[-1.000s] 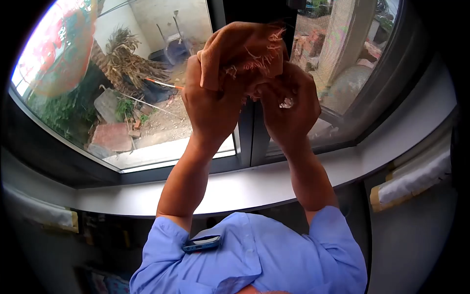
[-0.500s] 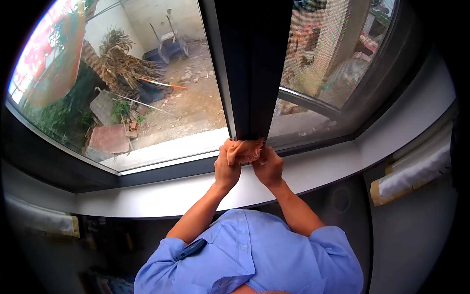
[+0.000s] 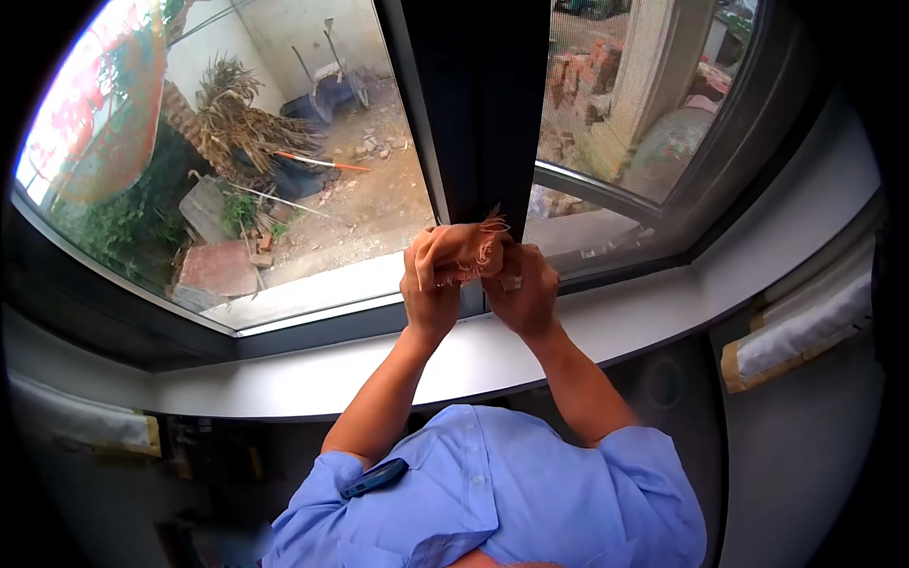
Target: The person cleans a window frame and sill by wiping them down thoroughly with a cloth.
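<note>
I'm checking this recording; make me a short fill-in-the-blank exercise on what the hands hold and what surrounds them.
1. Of the left hand and right hand, ____ hold the frayed cloth.
2. Beneath the window, the sill is coloured ____.
3. Outside, the dry fronds are to the person's ____.
4. The person's shirt is coloured ____.

Missing words: both; white; left; blue.

Orange-pink cloth (image 3: 462,248), blue shirt (image 3: 549,483)
</note>
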Motion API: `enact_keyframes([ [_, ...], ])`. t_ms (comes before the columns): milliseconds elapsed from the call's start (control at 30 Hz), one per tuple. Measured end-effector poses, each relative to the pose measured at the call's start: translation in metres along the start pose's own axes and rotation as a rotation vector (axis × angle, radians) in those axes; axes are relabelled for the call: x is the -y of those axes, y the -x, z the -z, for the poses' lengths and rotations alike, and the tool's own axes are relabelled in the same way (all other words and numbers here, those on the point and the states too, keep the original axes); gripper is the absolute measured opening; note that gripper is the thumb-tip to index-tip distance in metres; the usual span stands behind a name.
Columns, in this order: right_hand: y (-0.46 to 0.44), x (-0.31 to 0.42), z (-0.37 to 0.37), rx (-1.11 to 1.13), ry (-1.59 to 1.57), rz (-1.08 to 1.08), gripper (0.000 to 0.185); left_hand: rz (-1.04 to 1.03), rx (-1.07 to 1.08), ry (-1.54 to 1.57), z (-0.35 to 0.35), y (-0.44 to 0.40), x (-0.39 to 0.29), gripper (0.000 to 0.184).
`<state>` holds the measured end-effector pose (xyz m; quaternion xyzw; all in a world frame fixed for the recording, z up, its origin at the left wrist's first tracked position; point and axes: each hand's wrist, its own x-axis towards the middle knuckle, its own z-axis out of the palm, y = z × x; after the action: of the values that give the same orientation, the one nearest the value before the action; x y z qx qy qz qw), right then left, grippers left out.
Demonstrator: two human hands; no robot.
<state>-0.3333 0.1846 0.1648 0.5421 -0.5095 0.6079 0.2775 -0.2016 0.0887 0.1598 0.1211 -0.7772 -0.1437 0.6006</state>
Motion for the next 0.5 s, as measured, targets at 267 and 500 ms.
enact_keyframes([
  [267,-0.029,0.008,0.008,0.046,-0.089,-0.13,0.032,-0.002,-0.018,-0.061,0.004,-0.037,-0.02,0.049],
  [500,-0.106,0.022,0.003,-0.056,-0.013,0.022,0.039,-0.12,-0.17,-0.07,0.014,-0.118,-0.038,0.049],
])
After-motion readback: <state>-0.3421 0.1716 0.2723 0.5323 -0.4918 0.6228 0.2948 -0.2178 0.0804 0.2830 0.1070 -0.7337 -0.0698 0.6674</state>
